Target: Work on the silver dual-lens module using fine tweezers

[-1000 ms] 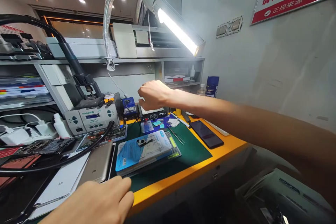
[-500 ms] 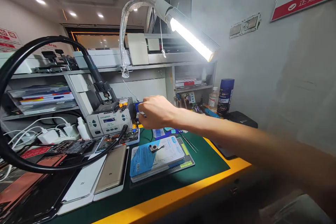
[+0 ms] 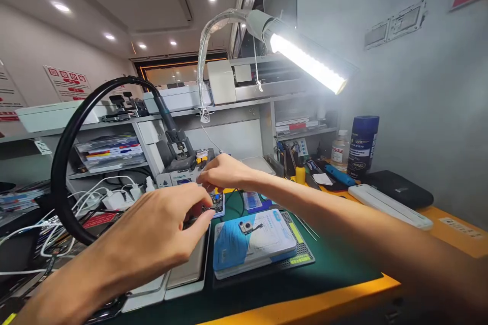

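Note:
My left hand (image 3: 163, 228) reaches in from the lower left, its fingertips pinched on the near end of an opened phone (image 3: 216, 204) with its circuit board exposed, lying on the green mat (image 3: 328, 264). My right hand (image 3: 224, 172) hovers just above and behind the same phone. Its fingers are curled downward, and what they touch is hidden. A grey hot-air rework station (image 3: 182, 176) stands right behind both hands. To the right of the phone lies a blue-and-white packet (image 3: 263, 241) with a small camera module (image 3: 247, 226) on top.
A thick black hose (image 3: 66, 162) loops at the left. The lit gooseneck lamp (image 3: 308, 63) hangs overhead. Phones lie face down (image 3: 190, 271) near the front edge. A blue spray can (image 3: 363, 144), bottle (image 3: 337, 148), white bar (image 3: 389, 206) and black case (image 3: 404, 194) sit at the right.
My left hand has come up from the table's front edge to the opened phone. My right hand has dropped from the back of the bench to the same phone. The view swung right.

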A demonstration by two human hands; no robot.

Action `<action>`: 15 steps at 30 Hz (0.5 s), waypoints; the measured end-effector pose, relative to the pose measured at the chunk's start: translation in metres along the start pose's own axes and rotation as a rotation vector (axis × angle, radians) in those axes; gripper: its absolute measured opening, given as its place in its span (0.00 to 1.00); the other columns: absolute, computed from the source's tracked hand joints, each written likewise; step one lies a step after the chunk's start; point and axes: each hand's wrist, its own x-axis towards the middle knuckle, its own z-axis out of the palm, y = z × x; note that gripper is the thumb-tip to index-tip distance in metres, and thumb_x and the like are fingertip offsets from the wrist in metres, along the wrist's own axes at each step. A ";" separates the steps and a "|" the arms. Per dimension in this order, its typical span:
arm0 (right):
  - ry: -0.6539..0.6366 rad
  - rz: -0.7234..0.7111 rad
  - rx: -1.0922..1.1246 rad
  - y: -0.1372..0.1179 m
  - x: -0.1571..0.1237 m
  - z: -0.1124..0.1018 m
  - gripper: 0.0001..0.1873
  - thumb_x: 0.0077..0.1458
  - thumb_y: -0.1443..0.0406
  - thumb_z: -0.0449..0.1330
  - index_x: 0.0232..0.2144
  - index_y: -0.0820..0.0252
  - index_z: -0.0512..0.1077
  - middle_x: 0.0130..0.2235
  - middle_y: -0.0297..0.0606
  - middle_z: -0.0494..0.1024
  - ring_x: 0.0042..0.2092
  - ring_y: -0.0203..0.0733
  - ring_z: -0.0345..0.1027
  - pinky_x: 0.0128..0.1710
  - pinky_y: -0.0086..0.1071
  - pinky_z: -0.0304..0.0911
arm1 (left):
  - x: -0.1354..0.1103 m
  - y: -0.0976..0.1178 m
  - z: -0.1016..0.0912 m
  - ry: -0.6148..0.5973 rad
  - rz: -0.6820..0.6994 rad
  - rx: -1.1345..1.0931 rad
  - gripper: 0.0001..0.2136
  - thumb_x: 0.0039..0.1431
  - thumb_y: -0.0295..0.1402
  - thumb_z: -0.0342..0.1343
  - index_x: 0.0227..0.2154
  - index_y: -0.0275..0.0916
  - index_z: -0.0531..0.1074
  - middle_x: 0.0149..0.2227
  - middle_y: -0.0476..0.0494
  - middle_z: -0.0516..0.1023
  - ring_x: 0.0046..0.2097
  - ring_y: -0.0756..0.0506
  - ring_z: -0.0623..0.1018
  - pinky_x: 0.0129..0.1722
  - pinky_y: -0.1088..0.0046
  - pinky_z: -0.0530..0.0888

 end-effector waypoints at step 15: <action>0.019 0.218 0.174 0.017 0.013 -0.022 0.12 0.65 0.60 0.60 0.46 0.63 0.73 0.43 0.39 0.78 0.38 0.40 0.76 0.37 0.37 0.74 | 0.084 0.012 0.045 -0.152 0.137 -0.027 0.12 0.60 0.36 0.49 0.28 0.38 0.75 0.30 0.40 0.80 0.29 0.43 0.77 0.23 0.69 0.67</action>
